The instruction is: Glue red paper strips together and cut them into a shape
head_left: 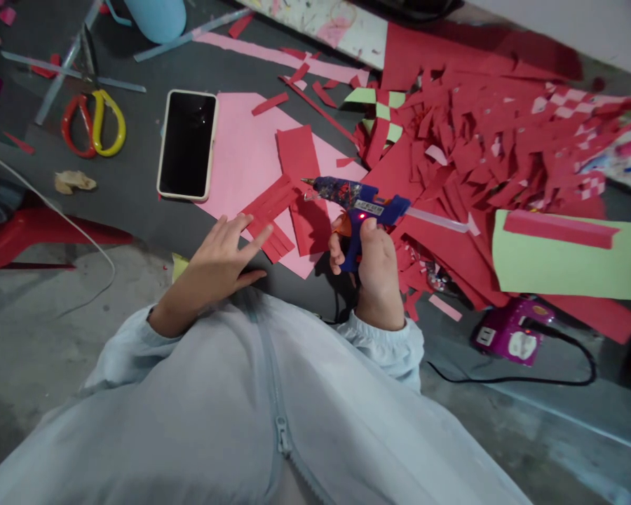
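Note:
My right hand [374,263] is closed round the handle of a blue hot glue gun [378,203], its nozzle pointing left over the red paper and a red light lit on its side. From its back sticks a clear glue stick [436,219]. My left hand [218,256] lies with fingers spread at the table's near edge, fingertips by a folded red paper strip [270,200]. Under the nozzle is a wider red paper piece [299,158]. Both rest on a pink paper sheet [242,140].
A phone [188,144] lies left of the pink sheet, with red-and-yellow scissors [95,123] farther left. Many red paper scraps [452,140] heap at the right. Green paper [562,263] and a purple plug adapter [512,333] with a black cord lie near the right edge. A blue mug [158,17] stands behind.

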`<state>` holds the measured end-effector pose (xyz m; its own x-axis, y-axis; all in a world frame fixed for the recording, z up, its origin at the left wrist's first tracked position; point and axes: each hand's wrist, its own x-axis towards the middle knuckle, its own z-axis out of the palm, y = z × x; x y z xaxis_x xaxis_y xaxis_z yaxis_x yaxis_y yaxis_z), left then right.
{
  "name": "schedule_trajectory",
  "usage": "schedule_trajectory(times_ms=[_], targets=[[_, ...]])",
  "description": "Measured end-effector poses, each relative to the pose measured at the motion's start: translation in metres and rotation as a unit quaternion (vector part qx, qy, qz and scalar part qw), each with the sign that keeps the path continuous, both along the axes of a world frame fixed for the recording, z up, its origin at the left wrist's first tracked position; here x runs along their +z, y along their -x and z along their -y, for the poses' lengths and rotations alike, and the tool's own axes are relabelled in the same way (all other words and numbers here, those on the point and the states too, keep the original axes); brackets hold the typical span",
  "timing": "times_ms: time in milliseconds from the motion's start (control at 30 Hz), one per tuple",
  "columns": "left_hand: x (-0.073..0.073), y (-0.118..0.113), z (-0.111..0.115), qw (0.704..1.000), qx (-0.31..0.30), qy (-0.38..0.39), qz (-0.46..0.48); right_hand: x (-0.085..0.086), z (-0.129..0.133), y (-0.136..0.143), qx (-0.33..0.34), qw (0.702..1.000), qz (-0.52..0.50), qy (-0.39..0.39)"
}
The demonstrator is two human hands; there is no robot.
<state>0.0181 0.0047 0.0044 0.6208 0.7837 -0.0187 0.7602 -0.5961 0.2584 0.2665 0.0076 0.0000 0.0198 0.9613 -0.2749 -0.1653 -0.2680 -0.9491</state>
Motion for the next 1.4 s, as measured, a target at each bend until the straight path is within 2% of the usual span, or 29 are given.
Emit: schedule_trajectory(times_ms=[133, 300, 533, 733, 867, 1000, 1133, 1400], targets=[[-0.001, 0.0, 0.0, 1.0, 0.029, 0.006, 0.009, -0.002, 0.0, -0.001, 0.002, 1.0, -0.003, -0.007], [0.004, 0.005, -0.002, 0.999, -0.034, 0.025, 0.019, -0.002, 0.0, -0.001, 0.002, 1.0, -0.003, -0.007], [-0.002, 0.003, -0.003, 1.0, 0.02, -0.006, 0.004, -0.002, -0.001, -0.001, 0.008, 1.0, 0.026, -0.004], [0.003, 0.0, 0.001, 1.0, -0.021, -0.004, 0.001, -0.002, 0.0, -0.001, 0.006, 1.0, 0.015, -0.004], [0.0, -0.007, -0.003, 0.999, 0.022, -0.032, -0.025, -0.003, 0.001, -0.001, 0.004, 1.0, 0.0, -0.007], [-0.002, -0.018, -0.007, 0.995, 0.023, -0.079, -0.053, -0.003, 0.001, -0.001, 0.002, 1.0, -0.018, -0.007], [-0.002, -0.027, -0.006, 0.994, 0.041, -0.081, -0.066, -0.002, 0.001, 0.001, -0.004, 1.0, -0.01, -0.006], [0.0, -0.03, -0.003, 0.987, 0.057, -0.117, -0.095, 0.002, 0.003, 0.0, -0.008, 1.0, 0.002, 0.004]])
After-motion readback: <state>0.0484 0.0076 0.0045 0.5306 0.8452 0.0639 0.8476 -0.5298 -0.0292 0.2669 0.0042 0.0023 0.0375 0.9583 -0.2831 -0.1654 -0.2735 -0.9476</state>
